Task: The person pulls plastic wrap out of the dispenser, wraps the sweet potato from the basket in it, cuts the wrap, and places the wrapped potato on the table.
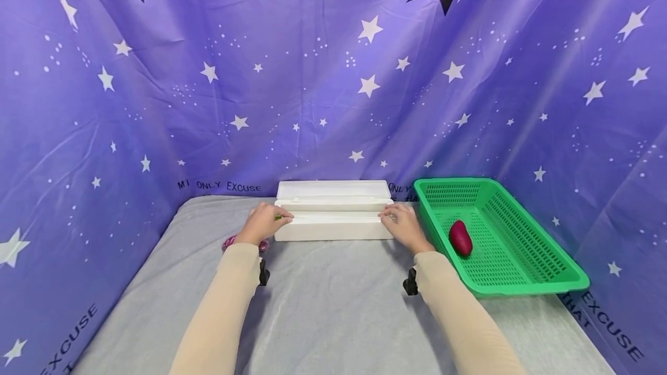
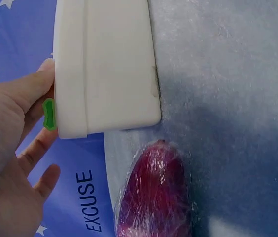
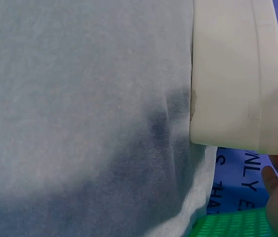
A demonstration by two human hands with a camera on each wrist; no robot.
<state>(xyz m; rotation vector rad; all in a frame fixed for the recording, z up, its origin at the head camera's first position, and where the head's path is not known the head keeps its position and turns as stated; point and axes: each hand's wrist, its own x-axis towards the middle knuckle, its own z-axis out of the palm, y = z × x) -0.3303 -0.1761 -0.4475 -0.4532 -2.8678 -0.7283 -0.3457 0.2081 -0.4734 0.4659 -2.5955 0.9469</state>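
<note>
A long white cling film dispenser (image 1: 333,231) stands on the cloth-covered table with its lid (image 1: 333,190) raised. Over its left end, my left hand (image 1: 262,222) pinches with thumb and forefinger at the film's edge. My right hand (image 1: 405,225) pinches likewise at the right end. The clear film between them is hard to make out. A small green piece (image 2: 49,114) shows at the dispenser's left end, beside my left fingers. Below that end lies a purple-red sweet potato (image 2: 156,192) wrapped in film, partly hidden by my left wrist in the head view.
To the right stands a green plastic basket (image 1: 526,289) holding an unwrapped purple-red sweet potato (image 1: 461,238). A purple star-printed curtain (image 1: 312,74) hangs behind and along both sides of the grey cloth (image 1: 333,305).
</note>
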